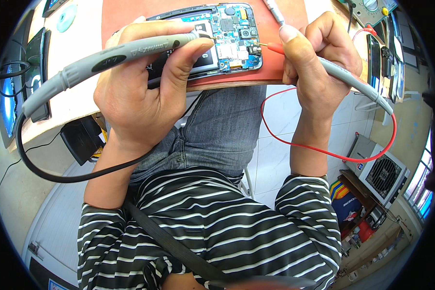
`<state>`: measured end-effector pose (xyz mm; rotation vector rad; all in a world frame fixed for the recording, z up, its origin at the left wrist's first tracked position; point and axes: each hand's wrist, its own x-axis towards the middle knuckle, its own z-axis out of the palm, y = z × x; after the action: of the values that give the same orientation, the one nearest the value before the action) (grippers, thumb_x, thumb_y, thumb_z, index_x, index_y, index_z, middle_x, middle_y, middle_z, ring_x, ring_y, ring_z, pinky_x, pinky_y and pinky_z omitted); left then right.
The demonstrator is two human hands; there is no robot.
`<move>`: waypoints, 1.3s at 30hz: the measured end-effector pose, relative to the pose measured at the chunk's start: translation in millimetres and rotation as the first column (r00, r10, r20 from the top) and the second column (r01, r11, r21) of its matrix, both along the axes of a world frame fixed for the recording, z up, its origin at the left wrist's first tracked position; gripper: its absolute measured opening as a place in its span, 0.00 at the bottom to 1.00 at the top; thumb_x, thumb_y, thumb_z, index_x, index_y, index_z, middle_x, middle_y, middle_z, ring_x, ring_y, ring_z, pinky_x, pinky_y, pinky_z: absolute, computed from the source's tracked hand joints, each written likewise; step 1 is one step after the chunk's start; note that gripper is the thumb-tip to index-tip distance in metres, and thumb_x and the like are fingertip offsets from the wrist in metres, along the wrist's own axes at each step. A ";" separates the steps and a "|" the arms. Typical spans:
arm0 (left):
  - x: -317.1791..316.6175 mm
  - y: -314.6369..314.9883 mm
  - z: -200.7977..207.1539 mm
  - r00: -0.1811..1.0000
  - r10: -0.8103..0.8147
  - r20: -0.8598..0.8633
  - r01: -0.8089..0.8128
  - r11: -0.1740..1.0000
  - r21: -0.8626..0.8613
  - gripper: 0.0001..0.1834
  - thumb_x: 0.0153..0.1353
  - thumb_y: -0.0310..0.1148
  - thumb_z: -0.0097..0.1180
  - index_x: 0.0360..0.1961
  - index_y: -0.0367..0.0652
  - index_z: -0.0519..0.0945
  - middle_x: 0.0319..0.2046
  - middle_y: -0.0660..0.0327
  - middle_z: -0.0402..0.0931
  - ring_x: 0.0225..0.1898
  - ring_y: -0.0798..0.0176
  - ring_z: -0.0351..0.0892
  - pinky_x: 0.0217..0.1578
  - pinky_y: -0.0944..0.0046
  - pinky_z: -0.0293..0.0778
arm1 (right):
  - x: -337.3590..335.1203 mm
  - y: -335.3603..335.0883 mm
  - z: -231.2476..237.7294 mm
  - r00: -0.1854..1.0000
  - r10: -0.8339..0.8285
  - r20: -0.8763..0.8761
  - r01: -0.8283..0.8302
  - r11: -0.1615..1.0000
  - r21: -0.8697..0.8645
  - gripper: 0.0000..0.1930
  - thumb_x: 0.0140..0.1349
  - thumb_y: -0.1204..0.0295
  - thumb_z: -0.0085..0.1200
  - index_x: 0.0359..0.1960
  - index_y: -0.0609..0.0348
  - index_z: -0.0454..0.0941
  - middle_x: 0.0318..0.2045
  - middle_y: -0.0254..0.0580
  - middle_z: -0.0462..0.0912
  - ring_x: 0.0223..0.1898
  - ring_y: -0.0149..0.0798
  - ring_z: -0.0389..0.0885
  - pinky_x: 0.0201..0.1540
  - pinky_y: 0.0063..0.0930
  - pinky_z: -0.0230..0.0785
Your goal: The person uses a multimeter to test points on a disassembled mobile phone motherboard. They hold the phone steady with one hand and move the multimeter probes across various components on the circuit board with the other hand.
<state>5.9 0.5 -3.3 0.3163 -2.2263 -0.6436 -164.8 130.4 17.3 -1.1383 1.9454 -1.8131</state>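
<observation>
An opened smartphone (252, 41) lies on a red mat (135, 10) at the table's near edge, its blue circuit board (233, 35) and battery (205, 60) exposed. My left hand (137, 96) is closed around a grey multimeter probe (75, 70) with a black lead; its tip meets the board beside the battery. A second grey probe (345, 76), with a red tip and red lead, is gripped in my right hand (316, 63). Its metal point reaches the board's right part; whether it touches is too small to tell. My left fingers partly cover the battery.
A grey rod-shaped tool (274, 10) extends from behind my right thumb. Part of a multimeter (370, 5) shows at the far right. Dark devices (36, 72) and a pale green disc (66, 19) are on the left. The red lead (319, 153) loops beneath my right hand.
</observation>
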 end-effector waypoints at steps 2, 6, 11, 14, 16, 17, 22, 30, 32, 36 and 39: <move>-0.2 -0.3 -0.1 1.000 0.005 0.001 -0.005 1.000 -0.004 0.12 0.61 0.27 0.64 0.43 0.29 0.81 0.41 0.54 0.82 0.45 0.60 0.83 0.47 0.66 0.79 | -0.8 -0.4 -0.2 1.000 0.007 -0.006 -0.007 1.000 -0.003 0.17 0.60 0.81 0.58 0.21 0.54 0.62 0.12 0.28 0.68 0.10 0.17 0.61 0.11 0.12 0.54; 0.1 0.3 0.2 1.000 0.003 0.007 -0.003 1.000 0.022 0.12 0.61 0.27 0.64 0.43 0.29 0.81 0.41 0.54 0.82 0.44 0.61 0.83 0.47 0.65 0.79 | 0.1 0.0 0.5 1.000 0.001 0.004 -0.001 1.000 -0.001 0.17 0.60 0.81 0.58 0.21 0.54 0.62 0.12 0.28 0.68 0.10 0.17 0.61 0.11 0.12 0.54; -0.5 -0.4 -0.3 1.000 0.001 -0.004 -0.001 1.000 -0.007 0.12 0.61 0.26 0.63 0.43 0.29 0.81 0.41 0.54 0.82 0.43 0.62 0.83 0.45 0.66 0.79 | 1.3 -0.9 0.3 1.000 0.002 0.016 -0.001 1.000 -0.016 0.17 0.60 0.81 0.59 0.21 0.54 0.62 0.11 0.28 0.68 0.10 0.17 0.61 0.11 0.12 0.54; -0.3 -0.4 -0.1 1.000 -0.003 -0.002 0.003 1.000 0.001 0.13 0.61 0.26 0.63 0.44 0.28 0.80 0.41 0.53 0.82 0.42 0.63 0.83 0.43 0.68 0.80 | 0.6 -1.8 -0.3 1.000 -0.001 0.002 0.001 1.000 -0.019 0.17 0.60 0.81 0.59 0.21 0.54 0.62 0.11 0.28 0.69 0.10 0.17 0.61 0.11 0.12 0.53; -0.3 -0.1 -0.2 1.000 -0.005 -0.002 0.005 1.000 0.006 0.13 0.61 0.25 0.63 0.44 0.28 0.80 0.41 0.53 0.82 0.42 0.63 0.83 0.42 0.69 0.81 | 0.4 -1.5 -0.4 1.000 -0.001 -0.006 0.001 1.000 -0.013 0.17 0.60 0.81 0.59 0.21 0.54 0.62 0.12 0.28 0.69 0.10 0.17 0.61 0.11 0.12 0.53; -0.6 -0.3 -0.3 1.000 -0.005 -0.004 0.005 1.000 0.002 0.13 0.61 0.25 0.63 0.44 0.28 0.80 0.41 0.52 0.82 0.42 0.63 0.83 0.42 0.69 0.81 | 0.5 -1.2 -0.3 1.000 0.000 -0.008 0.000 1.000 -0.006 0.17 0.60 0.81 0.58 0.21 0.54 0.62 0.12 0.28 0.69 0.10 0.17 0.61 0.11 0.12 0.53; -1.1 0.0 -1.1 1.000 0.000 -0.009 0.000 1.000 -0.009 0.13 0.61 0.26 0.63 0.44 0.28 0.80 0.41 0.52 0.82 0.43 0.62 0.83 0.43 0.68 0.81 | 0.1 -0.3 -0.3 1.000 -0.001 0.000 0.001 1.000 -0.014 0.17 0.60 0.81 0.58 0.21 0.54 0.62 0.12 0.28 0.69 0.09 0.17 0.61 0.11 0.12 0.53; -0.7 -0.7 -1.5 1.000 -0.003 -0.013 0.003 1.000 -0.011 0.13 0.60 0.26 0.63 0.44 0.28 0.80 0.41 0.52 0.82 0.45 0.61 0.83 0.44 0.67 0.80 | -0.8 -0.2 -1.1 1.000 -0.001 -0.004 0.001 1.000 -0.021 0.16 0.60 0.81 0.58 0.21 0.55 0.63 0.12 0.28 0.68 0.09 0.17 0.62 0.11 0.12 0.54; -0.4 -0.1 -1.4 1.000 0.007 -0.006 -0.007 1.000 -0.009 0.13 0.60 0.26 0.64 0.44 0.28 0.80 0.41 0.53 0.82 0.45 0.61 0.83 0.44 0.67 0.80 | -1.0 -0.7 -1.2 1.000 0.003 -0.012 -0.003 1.000 -0.024 0.16 0.60 0.81 0.58 0.21 0.55 0.63 0.12 0.28 0.68 0.09 0.17 0.62 0.11 0.12 0.54; -0.7 -0.4 -1.9 1.000 0.006 -0.008 -0.006 1.000 -0.013 0.13 0.60 0.26 0.63 0.44 0.28 0.80 0.41 0.52 0.82 0.45 0.61 0.83 0.44 0.68 0.80 | -0.1 -0.1 -1.1 1.000 0.004 -0.004 -0.004 1.000 -0.022 0.16 0.60 0.81 0.58 0.21 0.55 0.63 0.12 0.28 0.68 0.10 0.17 0.62 0.11 0.12 0.54; -1.1 -0.6 -2.4 1.000 0.004 -0.021 -0.004 1.000 -0.016 0.13 0.61 0.27 0.63 0.44 0.29 0.80 0.41 0.52 0.82 0.45 0.61 0.83 0.44 0.68 0.80 | -1.3 -0.8 -2.3 1.000 -0.001 -0.012 0.001 1.000 -0.030 0.16 0.60 0.82 0.58 0.21 0.55 0.63 0.12 0.28 0.68 0.10 0.17 0.62 0.11 0.13 0.54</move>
<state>4.8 -0.1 -5.7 0.3046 -2.2095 -0.6243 -166.1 129.6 15.0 -1.1598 1.9318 -1.8468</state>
